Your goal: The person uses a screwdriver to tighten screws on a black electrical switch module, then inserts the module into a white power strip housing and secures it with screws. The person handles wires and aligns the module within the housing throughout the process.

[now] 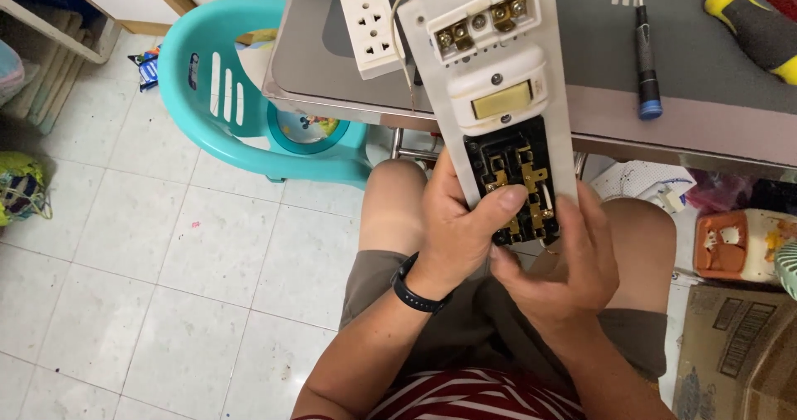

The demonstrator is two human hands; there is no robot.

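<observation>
I hold a long white electrical panel (pixel 558 96) upright over my lap, its back towards me. It carries a white terminal block with brass screws (pixel 481 23), a cream switch module (pixel 501 98) and a black socket body with brass contacts (pixel 516 183). My left hand (pixel 457 225) grips the panel's lower left edge, thumb pressed on the black socket body. My right hand (pixel 564 262) cups the lower right end from below. Thin wires (pixel 404 46) run off the panel's top left.
A grey table (pixel 706 109) lies ahead with a white multi-socket plate (pixel 371 28), a dark pen-like tool (pixel 645 59) and a yellow-black screwdriver handle (pixel 751 26). A turquoise plastic chair (pixel 241 96) stands left on the tiled floor. A cardboard box (pixel 735 354) sits at right.
</observation>
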